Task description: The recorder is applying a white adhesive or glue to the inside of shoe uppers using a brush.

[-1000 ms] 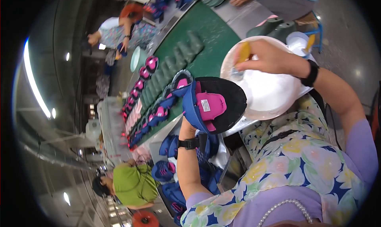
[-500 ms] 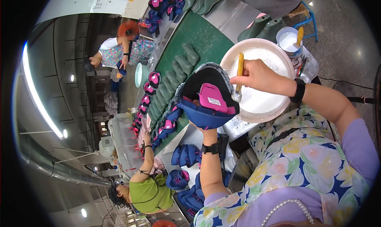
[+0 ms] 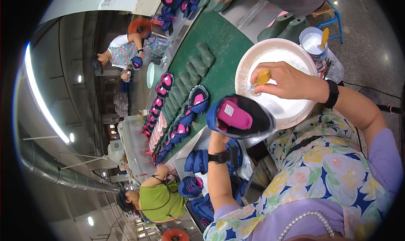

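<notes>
Basically a brush (image 3: 262, 78) is pinched in the right hand (image 3: 287, 81) over the bowl (image 3: 253, 59), shoe (image 3: 239, 116) gripped from underneath by the left hand (image 3: 219, 136), so gluing looks next.

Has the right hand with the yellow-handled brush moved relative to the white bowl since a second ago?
Yes. The right hand has come off the bowl's far rim to over the middle of the white bowl, nearer the blue and pink shoe.

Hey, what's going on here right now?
A person holds a blue and pink shoe upper in the left hand. The right hand dips a yellow-handled brush into a white bowl. More uppers sit along the green conveyor belt, with co-workers alongside.
</notes>
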A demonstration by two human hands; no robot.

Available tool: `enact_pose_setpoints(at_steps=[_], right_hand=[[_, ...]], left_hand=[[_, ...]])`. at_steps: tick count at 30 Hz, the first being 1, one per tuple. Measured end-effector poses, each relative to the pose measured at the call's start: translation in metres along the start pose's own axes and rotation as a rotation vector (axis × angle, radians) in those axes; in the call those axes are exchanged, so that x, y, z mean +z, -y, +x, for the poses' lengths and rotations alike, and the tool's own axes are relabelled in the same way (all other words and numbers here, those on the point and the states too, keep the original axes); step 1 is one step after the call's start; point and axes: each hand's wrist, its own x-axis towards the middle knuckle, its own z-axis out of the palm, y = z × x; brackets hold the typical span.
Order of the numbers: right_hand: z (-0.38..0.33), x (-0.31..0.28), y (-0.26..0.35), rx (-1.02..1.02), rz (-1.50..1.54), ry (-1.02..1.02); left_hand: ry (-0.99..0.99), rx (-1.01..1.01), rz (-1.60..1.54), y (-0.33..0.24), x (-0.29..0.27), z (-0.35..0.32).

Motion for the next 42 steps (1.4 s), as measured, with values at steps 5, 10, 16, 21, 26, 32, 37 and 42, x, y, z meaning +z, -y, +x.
enact_pose_setpoints(at_steps=[5,10,16,21,26,32,37,42], right_hand=[[-0.001,0.007,0.002,-0.207,-0.045,-0.078],[0.017,0.038,-0.006,-0.531,-0.037,0.000],[0.018,0.022,-0.020,-0.234,-0.201,0.167],[0.015,0.012,-0.027,0.076,-0.186,0.229],[0.013,-0.006,-0.017,0.276,-0.161,0.326],[0.021,0.023,-0.017,-0.227,-0.038,0.044],[0.007,0.000,-0.011,-0.173,-0.173,0.315],[-0.010,-0.006,-0.009,0.107,-0.128,0.330]], left_hand=[[0.418,-0.209,-0.190,0.039,0.048,-0.005],[0.283,-0.501,-0.660,0.045,0.101,-0.005],[0.199,-0.514,-0.623,0.045,0.065,0.000],[0.032,-0.266,-0.344,0.056,0.051,0.002],[0.212,0.008,-0.312,0.062,-0.008,-0.014],[0.104,0.213,-0.065,0.062,-0.014,-0.017],[-0.020,0.393,0.123,0.057,-0.028,-0.014],[-0.169,0.564,0.311,0.033,-0.048,-0.002]])
